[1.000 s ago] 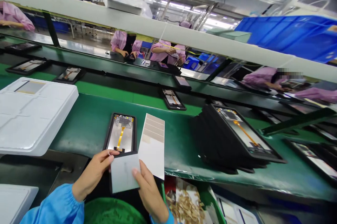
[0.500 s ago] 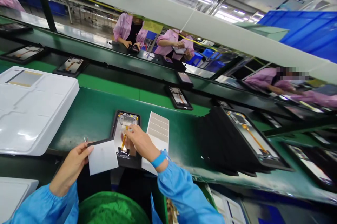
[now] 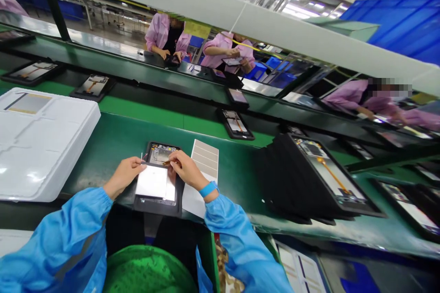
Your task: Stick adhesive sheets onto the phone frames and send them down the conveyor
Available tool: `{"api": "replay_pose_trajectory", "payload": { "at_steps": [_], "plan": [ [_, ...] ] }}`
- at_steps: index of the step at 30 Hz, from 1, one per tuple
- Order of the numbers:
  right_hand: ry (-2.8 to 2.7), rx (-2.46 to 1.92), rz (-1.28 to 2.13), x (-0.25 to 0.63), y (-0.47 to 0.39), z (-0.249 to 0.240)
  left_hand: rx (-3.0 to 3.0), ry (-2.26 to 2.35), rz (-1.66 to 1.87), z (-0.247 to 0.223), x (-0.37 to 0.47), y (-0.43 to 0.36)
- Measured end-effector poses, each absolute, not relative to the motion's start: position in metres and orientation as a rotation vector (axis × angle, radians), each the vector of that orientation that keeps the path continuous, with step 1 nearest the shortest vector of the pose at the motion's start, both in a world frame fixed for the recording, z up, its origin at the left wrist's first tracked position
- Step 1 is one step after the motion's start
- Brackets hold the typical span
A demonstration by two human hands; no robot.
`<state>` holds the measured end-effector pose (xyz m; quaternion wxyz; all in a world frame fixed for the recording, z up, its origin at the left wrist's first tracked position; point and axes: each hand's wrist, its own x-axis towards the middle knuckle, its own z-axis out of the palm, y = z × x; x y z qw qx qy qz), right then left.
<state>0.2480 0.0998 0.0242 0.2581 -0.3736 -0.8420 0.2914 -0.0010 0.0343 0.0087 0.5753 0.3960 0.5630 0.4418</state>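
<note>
My left hand [image 3: 124, 175] pinches the top left corner of a flat white battery pack [image 3: 151, 182], which has a dark top edge and thin wires. The pack lies over the lower part of an opened tablet [image 3: 158, 207], whose circuit board [image 3: 161, 151] shows at the top. My right hand [image 3: 187, 170] has its fingers closed on an orange flex cable [image 3: 166, 163], folded up above the pack's upper right edge. Whether the pack touches the tablet's inside, I cannot tell. A sheet of grey-beige strips [image 3: 206, 155] lies beside the tablet, partly under my right wrist.
White plastic trays [image 3: 48, 146] are stacked at left. Several opened tablets [image 3: 330, 174] with black covers stand piled at right. More tablets [image 3: 236, 123] lie on the green conveyor [image 3: 147, 115]. Co-workers in pink [image 3: 228, 50] sit opposite. A green bin [image 3: 147, 270] is below me.
My left hand has brought the battery pack right and up, over the tablet. My right hand has lifted the flex cable and folded it upward from the tablet's middle.
</note>
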Motion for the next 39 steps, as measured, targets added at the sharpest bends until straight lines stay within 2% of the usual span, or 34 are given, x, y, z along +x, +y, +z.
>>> {"api": "replay_pose_trajectory", "payload": {
  "at_steps": [14,39],
  "plan": [
    [-1.862,-1.285,0.95,0.285,0.067,0.031,1.057,1.387,0.879,-0.005,0.029,0.062],
    [-2.269,-1.148,0.838,0.262,0.039,0.021,1.137,1.482,0.879,-0.003,0.031,0.065]
  ]
}}
